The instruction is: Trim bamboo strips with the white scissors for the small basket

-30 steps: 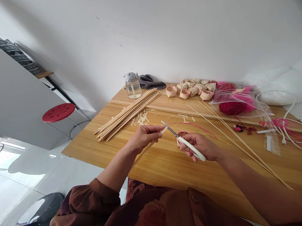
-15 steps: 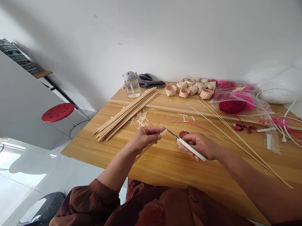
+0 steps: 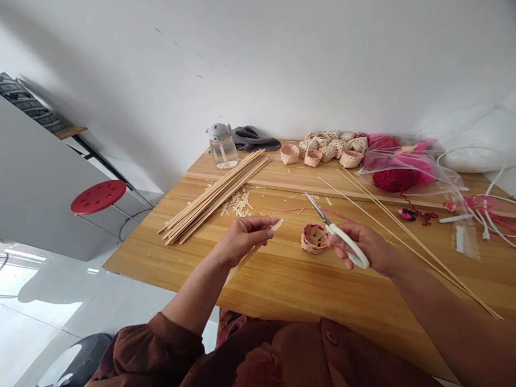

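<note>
My left hand [image 3: 246,239] pinches a flat, pale bamboo strip [image 3: 244,262]; its cut tip pokes out past the thumb and its tail slants down toward the table's front edge. In my right hand [image 3: 360,247] are white-handled scissors [image 3: 348,244], their blades together and pointing up and away to the left. Just left of the right hand, a small woven basket [image 3: 314,239] with a pink-stitched rim stands upright on the table. A pink thread [image 3: 331,212] lies behind it, partly hidden by the scissors.
A bundle of bamboo strips [image 3: 215,195] and small offcuts [image 3: 238,204] lie left of centre. Behind stand a water jug [image 3: 222,149] and several little baskets [image 3: 324,148]. At right are long thin strips [image 3: 414,238], a bag of pink yarn [image 3: 404,170] and white cables [image 3: 485,218].
The scissors have moved right, away from the strip's tip, and their blades now point farther from me. The small basket has come into fuller view. My left hand stays nearly still.
</note>
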Available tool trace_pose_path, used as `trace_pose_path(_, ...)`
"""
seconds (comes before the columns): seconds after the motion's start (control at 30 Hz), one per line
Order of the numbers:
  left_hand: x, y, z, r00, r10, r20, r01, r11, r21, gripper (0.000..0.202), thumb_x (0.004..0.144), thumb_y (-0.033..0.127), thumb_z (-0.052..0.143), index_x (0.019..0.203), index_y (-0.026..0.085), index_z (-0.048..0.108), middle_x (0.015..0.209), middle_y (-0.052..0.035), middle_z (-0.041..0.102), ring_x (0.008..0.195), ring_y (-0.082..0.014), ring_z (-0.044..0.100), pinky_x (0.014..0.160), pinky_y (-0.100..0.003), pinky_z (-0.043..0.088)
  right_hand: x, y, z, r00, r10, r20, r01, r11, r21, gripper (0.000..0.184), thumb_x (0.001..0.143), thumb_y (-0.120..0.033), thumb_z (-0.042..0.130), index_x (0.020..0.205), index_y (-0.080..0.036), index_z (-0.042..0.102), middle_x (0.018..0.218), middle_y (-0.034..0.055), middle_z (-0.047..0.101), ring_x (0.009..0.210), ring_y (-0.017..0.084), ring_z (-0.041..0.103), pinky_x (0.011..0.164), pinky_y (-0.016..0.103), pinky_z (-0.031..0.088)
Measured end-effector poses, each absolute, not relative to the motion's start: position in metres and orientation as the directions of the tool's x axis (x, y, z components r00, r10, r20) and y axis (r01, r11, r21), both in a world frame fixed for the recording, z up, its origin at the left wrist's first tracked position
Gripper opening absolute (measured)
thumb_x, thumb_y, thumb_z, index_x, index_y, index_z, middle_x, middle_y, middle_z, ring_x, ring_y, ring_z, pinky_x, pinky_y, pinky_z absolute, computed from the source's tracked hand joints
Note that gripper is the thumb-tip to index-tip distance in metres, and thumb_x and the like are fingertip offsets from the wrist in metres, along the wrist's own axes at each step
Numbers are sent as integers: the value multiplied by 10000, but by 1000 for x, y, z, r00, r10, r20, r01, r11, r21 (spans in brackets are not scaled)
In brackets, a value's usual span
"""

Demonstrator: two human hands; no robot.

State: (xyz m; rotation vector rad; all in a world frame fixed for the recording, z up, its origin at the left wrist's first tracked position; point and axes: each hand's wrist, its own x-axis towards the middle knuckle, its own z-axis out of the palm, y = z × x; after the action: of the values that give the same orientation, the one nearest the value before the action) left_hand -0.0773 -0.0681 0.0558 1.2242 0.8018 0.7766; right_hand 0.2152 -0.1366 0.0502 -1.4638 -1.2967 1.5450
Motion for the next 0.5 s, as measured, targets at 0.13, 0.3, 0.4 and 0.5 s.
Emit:
trace_pose_path(0.13,-77,-67,51,497,860,-117,-52,164,985,315,722,324,808,1012,201,807,879,-59,724,598,-71,480,575,-215,386,254,-151,39,77,970,-232,466,-241,-852,392,774,-567,722,830,-185,655,633,-5,599,507,119,530,475,247,370)
trace_pose_path(0.3,-73,-55,41,377,901,-215,-114,275,955,285,664,325,862,907,209,768,724,5,621,586,-79,532,555,-195,397,318,-175,42,372,927,-33,827,-348,-441,412,841,-571,580,692,-190,635,601,12,609,542,133,487,514,268,281)
trace_pose_path(0.4,-65,-49,40,357,908,-219,-133,282,950,307,646,323,879,895,199,748,752,11,632,610,-84,572,583,-194,429,355,-193,48,516,856,29,837,-496,-228,406,865,-530,526,642,-197,592,605,41,618,555,160,505,522,284,282)
trace_pose_path(0.5,-54,-50,45,388,901,-197,-120,261,958,312,665,338,871,899,177,741,750,3,658,601,-74,579,567,-179,404,373,-208,49,566,823,53,808,-541,-233,428,858,-573,534,678,-205,658,621,67,651,563,196,548,517,308,319)
